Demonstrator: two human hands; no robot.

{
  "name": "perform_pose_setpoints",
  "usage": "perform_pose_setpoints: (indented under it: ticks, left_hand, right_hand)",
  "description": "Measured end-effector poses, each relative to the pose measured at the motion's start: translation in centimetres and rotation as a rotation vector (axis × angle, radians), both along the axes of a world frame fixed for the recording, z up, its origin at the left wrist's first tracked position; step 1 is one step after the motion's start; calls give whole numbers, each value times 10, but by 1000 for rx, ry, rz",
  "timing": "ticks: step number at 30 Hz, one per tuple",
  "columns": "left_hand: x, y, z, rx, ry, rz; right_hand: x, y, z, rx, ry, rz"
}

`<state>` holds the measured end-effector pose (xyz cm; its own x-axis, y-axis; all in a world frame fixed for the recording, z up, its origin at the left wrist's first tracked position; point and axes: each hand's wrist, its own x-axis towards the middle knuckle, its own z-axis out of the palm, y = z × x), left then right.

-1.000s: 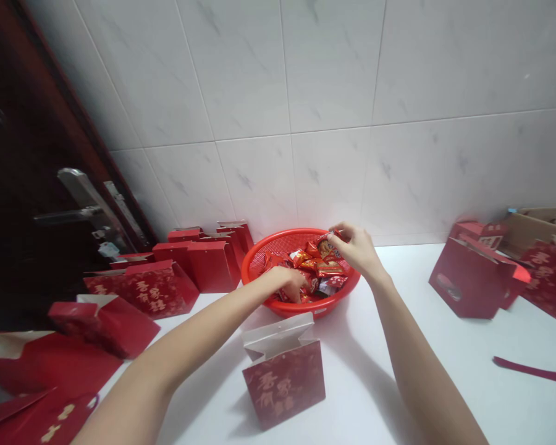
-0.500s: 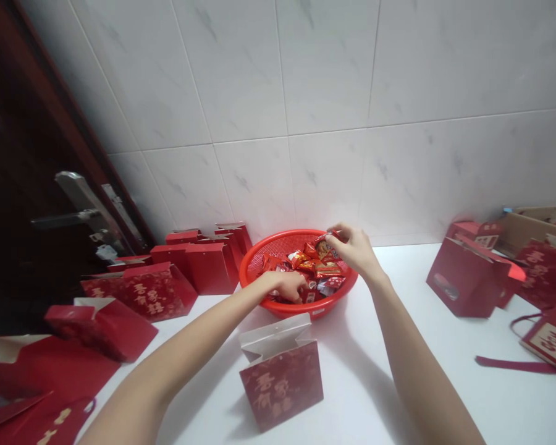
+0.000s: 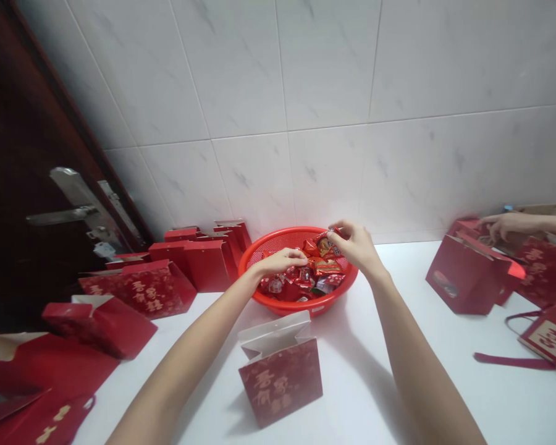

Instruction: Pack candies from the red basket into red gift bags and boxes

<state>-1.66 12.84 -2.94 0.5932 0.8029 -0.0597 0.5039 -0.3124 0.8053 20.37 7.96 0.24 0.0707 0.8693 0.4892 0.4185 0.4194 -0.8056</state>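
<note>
A red plastic basket full of wrapped sweets stands against the wall. My left hand is over the sweets, fingers closed together; what they hold, if anything, is hidden. At the basket's right rim, my right hand pinches a red printed snack packet between thumb and fingers. In front of the basket, a dark red paper gift bag with gold characters stands upright, its pale mouth open.
Several red gift bags line the left side, near a dark door with a metal handle. On the right, another person's hand is above more red bags. A dark red ribbon strip lies on the white table.
My left hand has lifted from among the sweets and moved slightly back within the basket. My right hand stays about where it was. Another person's hand has come in at the right.
</note>
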Motion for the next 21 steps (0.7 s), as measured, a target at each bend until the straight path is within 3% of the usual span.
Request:
perform_pose_setpoints:
  ticks: [10, 21]
  left_hand:
    - [-1, -4, 1, -103, 32, 61]
    - [-4, 3, -9, 18, 139, 129]
  right_hand:
    - [-1, -1, 1, -46, 7, 2]
    - [-1, -1, 3, -53, -10, 2]
